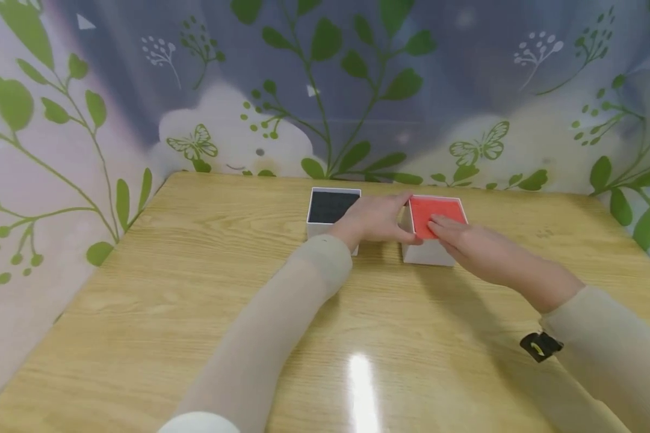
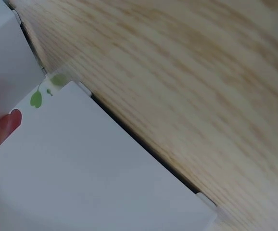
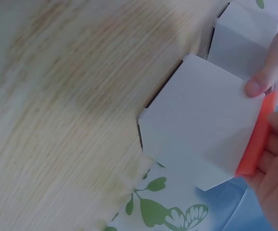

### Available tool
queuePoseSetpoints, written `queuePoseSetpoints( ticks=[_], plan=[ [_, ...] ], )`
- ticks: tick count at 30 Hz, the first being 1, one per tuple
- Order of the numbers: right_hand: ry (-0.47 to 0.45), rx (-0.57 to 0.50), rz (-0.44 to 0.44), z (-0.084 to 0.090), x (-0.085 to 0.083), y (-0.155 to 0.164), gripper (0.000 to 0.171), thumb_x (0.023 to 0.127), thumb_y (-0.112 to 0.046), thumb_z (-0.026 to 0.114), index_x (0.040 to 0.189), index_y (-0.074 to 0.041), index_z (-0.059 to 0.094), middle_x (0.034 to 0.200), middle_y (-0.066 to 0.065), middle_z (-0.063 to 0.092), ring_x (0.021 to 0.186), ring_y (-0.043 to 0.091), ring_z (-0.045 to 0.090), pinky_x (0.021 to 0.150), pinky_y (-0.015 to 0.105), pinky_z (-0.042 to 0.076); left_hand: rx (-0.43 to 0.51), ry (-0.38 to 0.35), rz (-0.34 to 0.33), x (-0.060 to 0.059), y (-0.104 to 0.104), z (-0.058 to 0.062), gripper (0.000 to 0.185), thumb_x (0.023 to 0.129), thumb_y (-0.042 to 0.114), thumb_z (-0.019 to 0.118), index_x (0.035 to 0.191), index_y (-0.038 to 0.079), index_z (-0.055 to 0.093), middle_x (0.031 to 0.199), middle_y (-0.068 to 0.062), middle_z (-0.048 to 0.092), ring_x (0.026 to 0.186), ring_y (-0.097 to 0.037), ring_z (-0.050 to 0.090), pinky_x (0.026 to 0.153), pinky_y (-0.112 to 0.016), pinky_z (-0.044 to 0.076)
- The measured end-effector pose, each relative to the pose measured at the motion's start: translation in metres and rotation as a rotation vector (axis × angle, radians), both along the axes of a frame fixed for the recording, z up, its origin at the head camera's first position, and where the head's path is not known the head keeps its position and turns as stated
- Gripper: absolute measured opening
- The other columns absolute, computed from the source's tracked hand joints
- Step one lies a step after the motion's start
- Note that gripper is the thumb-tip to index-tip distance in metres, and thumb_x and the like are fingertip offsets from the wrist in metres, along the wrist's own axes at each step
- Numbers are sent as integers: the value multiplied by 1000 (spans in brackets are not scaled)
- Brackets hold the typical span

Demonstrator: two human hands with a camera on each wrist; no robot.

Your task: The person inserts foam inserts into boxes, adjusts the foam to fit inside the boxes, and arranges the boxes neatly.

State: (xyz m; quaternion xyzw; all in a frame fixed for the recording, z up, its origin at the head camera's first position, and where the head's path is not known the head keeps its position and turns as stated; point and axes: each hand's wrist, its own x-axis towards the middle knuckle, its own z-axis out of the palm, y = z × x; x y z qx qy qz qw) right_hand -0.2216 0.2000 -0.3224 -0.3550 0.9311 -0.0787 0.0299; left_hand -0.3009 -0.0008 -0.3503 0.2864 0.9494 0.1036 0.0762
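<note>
A white box on the right holds a flat red piece, fabric-like or papery. My left hand holds this box at its left side, thumb at the front corner and fingers toward the back. With nearly straight fingers, my right hand presses on the red piece. The right wrist view shows the red layer standing slightly above the rim under those fingers. Just left is a second white box with a dark, fabric-like filling, partly behind my left wrist. A fingertip shows beside white box walls in the left wrist view.
Both boxes stand near the far edge of a wooden table. A patterned curtain with leaves and butterflies hangs directly behind that edge and continues along the left side. A small black item is at my right sleeve.
</note>
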Motion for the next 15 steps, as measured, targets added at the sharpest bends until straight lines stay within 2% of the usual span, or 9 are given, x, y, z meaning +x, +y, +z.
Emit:
queuePoseSetpoints(
  ticks=[3, 7, 10, 15],
  plan=[
    [69, 11, 28, -2, 0, -2, 45, 90, 1, 56, 133, 8, 45, 132, 30, 44, 117, 43, 47, 88, 51, 43, -24, -9, 17, 1, -1, 0, 101, 72, 75, 52, 151, 23, 17, 144, 11, 38, 120, -11, 47, 94, -32, 40],
    [166, 17, 52, -2, -1, -2, 41, 87, 5, 58, 128, 7, 52, 124, 28, 53, 109, 40, 55, 76, 47, 50, -19, -7, 34, 2, -2, 1, 100, 72, 75, 53, 151, 24, 16, 144, 12, 37, 121, -11, 47, 94, -33, 40],
    [195, 21, 42, -1, 0, 1, 41, 85, 7, 59, 126, 6, 54, 121, 27, 56, 105, 40, 57, 68, 44, 52, -7, -1, 16, 2, 1, 1, 100, 73, 75, 52, 151, 24, 16, 145, 11, 36, 121, -12, 47, 94, -33, 40],
    [209, 29, 54, -3, 1, 4, 43, 84, 8, 60, 126, 7, 53, 121, 27, 55, 104, 40, 57, 67, 43, 52, -37, 0, 17, 2, 6, 2, 101, 73, 76, 51, 151, 24, 15, 145, 11, 36, 122, -11, 46, 93, -32, 40]
  ],
)
